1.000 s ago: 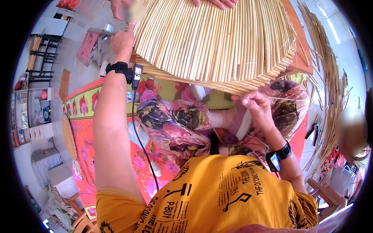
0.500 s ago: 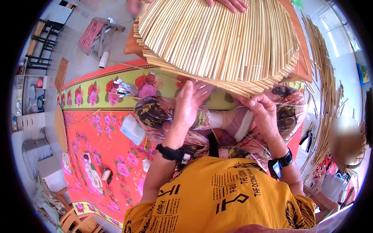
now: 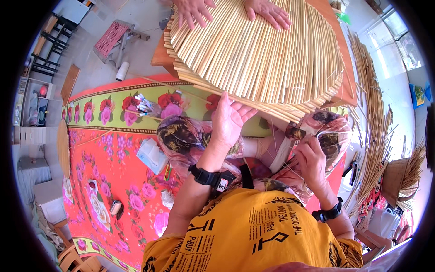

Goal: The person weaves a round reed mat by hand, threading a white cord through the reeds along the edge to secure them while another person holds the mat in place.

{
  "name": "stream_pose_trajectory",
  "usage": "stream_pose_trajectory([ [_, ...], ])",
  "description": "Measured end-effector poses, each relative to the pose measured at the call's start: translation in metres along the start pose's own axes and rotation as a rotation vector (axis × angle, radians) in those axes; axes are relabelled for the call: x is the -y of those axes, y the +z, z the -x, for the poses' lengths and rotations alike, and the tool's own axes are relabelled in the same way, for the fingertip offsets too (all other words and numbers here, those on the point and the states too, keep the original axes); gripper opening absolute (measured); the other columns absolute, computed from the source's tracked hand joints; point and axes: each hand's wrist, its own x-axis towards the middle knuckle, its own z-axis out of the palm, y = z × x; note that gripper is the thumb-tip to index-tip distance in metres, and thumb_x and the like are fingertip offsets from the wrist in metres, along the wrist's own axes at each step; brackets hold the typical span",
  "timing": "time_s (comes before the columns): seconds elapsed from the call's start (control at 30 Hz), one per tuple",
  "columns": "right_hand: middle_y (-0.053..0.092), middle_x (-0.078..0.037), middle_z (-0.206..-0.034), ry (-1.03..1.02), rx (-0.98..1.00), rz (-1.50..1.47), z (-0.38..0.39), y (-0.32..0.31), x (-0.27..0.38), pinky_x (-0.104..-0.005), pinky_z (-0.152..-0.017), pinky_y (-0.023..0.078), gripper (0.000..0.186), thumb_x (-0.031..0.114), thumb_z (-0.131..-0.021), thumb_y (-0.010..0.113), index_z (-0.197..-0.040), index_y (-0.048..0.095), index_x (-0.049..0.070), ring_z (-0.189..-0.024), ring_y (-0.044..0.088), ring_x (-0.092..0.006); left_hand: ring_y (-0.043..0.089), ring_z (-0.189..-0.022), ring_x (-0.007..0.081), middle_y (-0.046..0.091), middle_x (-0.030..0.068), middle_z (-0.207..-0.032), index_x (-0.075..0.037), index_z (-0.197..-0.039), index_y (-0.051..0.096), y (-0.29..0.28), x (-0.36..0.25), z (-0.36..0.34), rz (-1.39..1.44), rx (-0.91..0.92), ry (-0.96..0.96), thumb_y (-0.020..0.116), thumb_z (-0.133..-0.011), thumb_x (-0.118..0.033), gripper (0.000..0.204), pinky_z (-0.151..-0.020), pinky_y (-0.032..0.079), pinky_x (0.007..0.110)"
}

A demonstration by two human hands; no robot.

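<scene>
A round panel of pale, straight stalks [image 3: 253, 54] laid side by side lies on a wooden board, its near rim jutting toward me. My left hand [image 3: 226, 120] is palm up just under that rim, fingers spread, with its fingertips at the edge stalks; nothing is held in it. Lower and to the right, over my right knee, my right hand [image 3: 310, 158] is closed in a pinch on a thin pale thread. Part of the thread [image 3: 290, 170] trails below the fingers across my lap. Another person's two hands [image 3: 192, 12] [image 3: 270, 14] rest flat on the far part of the panel.
Beneath the panel is the brown wooden board [image 3: 346, 68]. On the flowered red mat [image 3: 99, 154] lie a tissue pack [image 3: 152, 156], a bundle of pens [image 3: 146, 106] and a dark small case [image 3: 116, 208]. Long stalks [image 3: 374, 104] and a woven basket [image 3: 396, 179] are at right; a stool [image 3: 113, 41] stands far left.
My right hand has dropped away from the panel's rim toward me with the thread. My left hand has turned palm up beneath the rim. The other person's hand at left has come onto the panel.
</scene>
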Motion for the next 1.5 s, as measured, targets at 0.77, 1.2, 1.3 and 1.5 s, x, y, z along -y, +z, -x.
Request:
stream_pose_trajectory([
  [0.77,0.063,-0.008,-0.098,-0.487,0.483,0.219,-0.008,-0.051,0.029,-0.0283,-0.053,0.051,0.019,0.012,-0.070,0.066,-0.086,0.056,0.007,-0.079,0.066,-0.0223,0.063,-0.103,0.0271,0.062,0.0142,-0.109,-0.004,-0.107,0.051,0.011,0.001,-0.001,-0.153,0.042,0.015,0.049,-0.099,-0.025,0.023,-0.093,0.051,0.047],
  [1.2,0.053,-0.024,-0.130,-0.636,0.167,0.058,-0.119,0.025,0.021,-0.0453,-0.106,0.041,0.015,0.008,-0.076,0.056,-0.085,0.051,-0.004,-0.125,0.050,-0.0369,0.059,-0.113,0.0272,0.060,0.0179,-0.121,0.001,-0.124,0.050,0.012,0.001,0.001,-0.126,0.078,0.013,0.034,-0.102,-0.036,0.045,-0.099,0.046,0.045],
  [1.3,0.052,-0.024,-0.132,-0.657,0.148,0.124,-0.116,0.031,0.024,-0.0460,-0.107,0.040,0.017,0.009,-0.076,0.058,-0.085,0.051,-0.003,-0.126,0.048,-0.0375,0.061,-0.109,0.0257,0.061,0.0161,-0.119,0.001,-0.122,0.051,0.013,0.000,0.002,-0.102,0.055,0.016,0.039,-0.102,-0.034,0.042,-0.096,0.049,0.044],
  [1.5,0.051,-0.023,-0.133,-0.661,0.170,0.180,-0.113,0.027,0.030,-0.0479,-0.108,0.038,0.016,0.008,-0.075,0.059,-0.083,0.051,-0.003,-0.128,0.047,-0.0377,0.067,-0.095,0.0214,0.065,0.0122,-0.108,0.000,-0.112,0.057,0.021,0.001,-0.003,-0.255,-0.044,0.062,0.054,-0.098,-0.021,0.025,-0.083,0.057,0.039],
])
